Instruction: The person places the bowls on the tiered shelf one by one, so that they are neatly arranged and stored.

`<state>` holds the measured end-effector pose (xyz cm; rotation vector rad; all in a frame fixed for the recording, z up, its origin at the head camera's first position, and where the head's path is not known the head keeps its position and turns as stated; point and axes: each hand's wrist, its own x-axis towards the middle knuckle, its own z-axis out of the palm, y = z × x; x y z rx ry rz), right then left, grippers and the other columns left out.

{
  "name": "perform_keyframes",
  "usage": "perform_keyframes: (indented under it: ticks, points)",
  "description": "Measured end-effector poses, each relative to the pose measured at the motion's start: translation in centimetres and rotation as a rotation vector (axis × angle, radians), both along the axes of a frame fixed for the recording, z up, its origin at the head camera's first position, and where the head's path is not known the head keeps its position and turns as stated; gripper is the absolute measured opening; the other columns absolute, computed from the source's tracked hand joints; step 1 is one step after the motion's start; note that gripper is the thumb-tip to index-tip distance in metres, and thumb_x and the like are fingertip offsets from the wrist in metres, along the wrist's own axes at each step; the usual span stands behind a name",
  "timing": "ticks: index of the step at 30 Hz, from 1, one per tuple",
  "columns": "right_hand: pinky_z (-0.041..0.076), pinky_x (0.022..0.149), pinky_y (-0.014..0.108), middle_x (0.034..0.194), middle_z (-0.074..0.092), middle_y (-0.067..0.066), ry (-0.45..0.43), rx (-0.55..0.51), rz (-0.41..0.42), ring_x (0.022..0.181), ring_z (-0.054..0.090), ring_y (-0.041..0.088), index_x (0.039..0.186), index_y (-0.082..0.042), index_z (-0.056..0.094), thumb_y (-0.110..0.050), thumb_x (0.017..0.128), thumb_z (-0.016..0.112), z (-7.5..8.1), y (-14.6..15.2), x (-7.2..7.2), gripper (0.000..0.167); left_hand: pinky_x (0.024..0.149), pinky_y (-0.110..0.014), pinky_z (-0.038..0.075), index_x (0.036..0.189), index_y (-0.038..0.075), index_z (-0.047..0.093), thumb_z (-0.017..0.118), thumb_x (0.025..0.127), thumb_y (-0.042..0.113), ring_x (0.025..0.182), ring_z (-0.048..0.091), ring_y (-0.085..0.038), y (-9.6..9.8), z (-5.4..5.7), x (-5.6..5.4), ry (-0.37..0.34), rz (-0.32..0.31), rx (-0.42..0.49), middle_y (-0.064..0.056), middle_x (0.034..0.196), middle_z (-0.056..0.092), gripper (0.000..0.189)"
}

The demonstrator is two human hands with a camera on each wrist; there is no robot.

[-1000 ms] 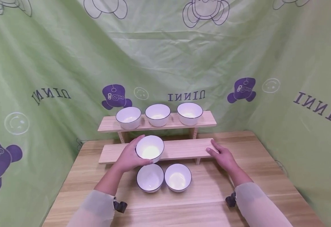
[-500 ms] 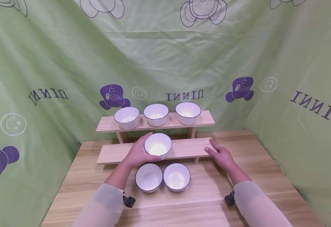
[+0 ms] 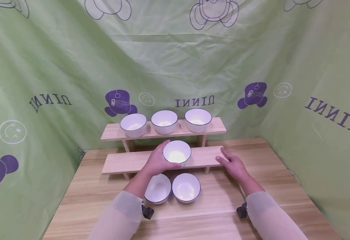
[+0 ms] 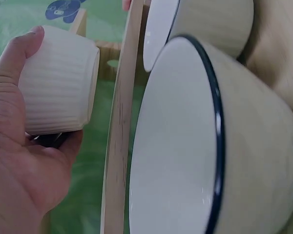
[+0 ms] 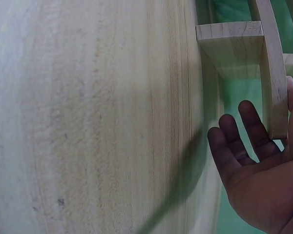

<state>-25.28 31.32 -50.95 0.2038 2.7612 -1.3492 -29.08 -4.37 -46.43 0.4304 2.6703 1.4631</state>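
My left hand holds a white dark-rimmed bowl by its side, thumb at the front and fingers round the back. The bowl is upright over the middle of the lower shelf board. In the left wrist view, a gap shows between the ribbed bowl and the board's edge. My right hand grips the right end of that board, thumb on top. Seen from the right wrist, several fingers reach under the board. Two matching bowls stand side by side on the table before the shelf.
Three similar bowls line the upper shelf board. The two-tier wooden stand sits toward the back of the wooden table. A green printed cloth hangs behind and at both sides.
My left hand has carried the bowl to the right along the lower shelf board, and my left forearm now partly covers the left table bowl. My right hand has stayed at the board's end.
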Motion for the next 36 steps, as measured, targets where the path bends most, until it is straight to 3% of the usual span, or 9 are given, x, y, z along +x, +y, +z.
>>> perform_keyframes:
  ticks: [10, 24, 29, 36]
  points:
    - [0.018, 0.123, 0.061, 0.167, 0.025, 0.018, 0.003, -0.002, -0.002, 0.152, 0.022, 0.048, 0.164, -0.024, 0.029, -0.061, 0.101, 0.057, 0.1, -0.3, 0.0, 0.078, 0.111, -0.054, 0.043, 0.160, 0.025, 0.037, 0.100, 0.057, 0.054, 0.133, 0.049, -0.032, 2.7, 0.0, -0.1, -0.010, 0.017, 0.018, -0.010, 0.157, 0.043, 0.124]
    - [0.019, 0.123, 0.060, 0.167, 0.025, 0.020, -0.005, 0.007, -0.018, 0.152, 0.023, 0.048, 0.164, -0.025, 0.029, -0.062, 0.101, 0.057, 0.2, -0.1, 0.0, 0.078, 0.113, -0.056, 0.041, 0.162, 0.018, 0.034, 0.099, 0.062, 0.049, 0.136, 0.047, -0.034, 7.0, 0.0, -0.2, -0.059, 0.014, 0.047, -0.012, 0.158, 0.042, 0.123]
    - [0.018, 0.123, 0.062, 0.168, 0.024, 0.019, -0.027, -0.010, -0.028, 0.152, 0.022, 0.048, 0.164, -0.027, 0.029, -0.064, 0.100, 0.057, 0.1, -0.2, -0.1, 0.079, 0.112, -0.055, 0.042, 0.161, 0.016, 0.035, 0.099, 0.060, 0.048, 0.134, 0.048, -0.034, 8.0, -0.2, -0.3, -0.067, 0.009, 0.081, -0.014, 0.157, 0.043, 0.124]
    - [0.019, 0.123, 0.060, 0.166, 0.026, 0.019, -0.006, -0.007, -0.019, 0.152, 0.023, 0.047, 0.164, -0.025, 0.030, -0.063, 0.100, 0.058, -0.1, 0.0, -0.3, 0.079, 0.111, -0.054, 0.044, 0.162, 0.016, 0.033, 0.099, 0.061, 0.047, 0.134, 0.049, -0.033, 9.0, -0.6, -0.6, -0.061, 0.033, 0.061, -0.013, 0.155, 0.043, 0.125]
